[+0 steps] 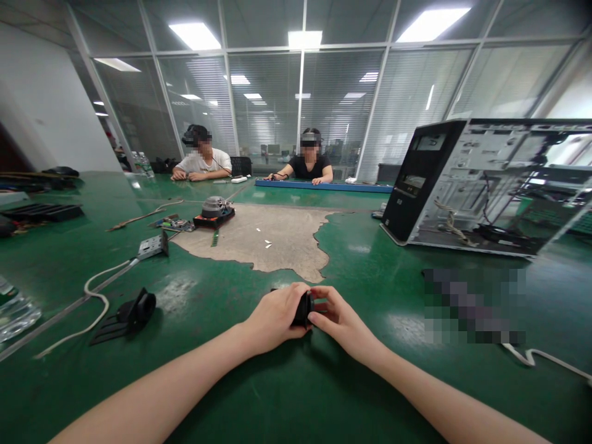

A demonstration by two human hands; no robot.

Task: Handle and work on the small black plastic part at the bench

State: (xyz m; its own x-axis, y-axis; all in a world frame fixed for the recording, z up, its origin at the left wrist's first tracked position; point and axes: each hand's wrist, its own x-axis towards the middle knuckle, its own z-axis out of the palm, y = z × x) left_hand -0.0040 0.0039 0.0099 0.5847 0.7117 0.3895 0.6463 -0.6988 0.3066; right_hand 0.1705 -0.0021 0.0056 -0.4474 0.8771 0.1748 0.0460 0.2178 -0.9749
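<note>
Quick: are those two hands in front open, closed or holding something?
Left hand: closed around a small black object, mostly hidden.
Right hand: half-closed against the object's right side; grip can't be told.

The part [302, 311] is black, the table [277, 401] green.

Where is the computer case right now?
In the head view, the computer case sits on the right side of the green table, beyond the right hand.
</note>
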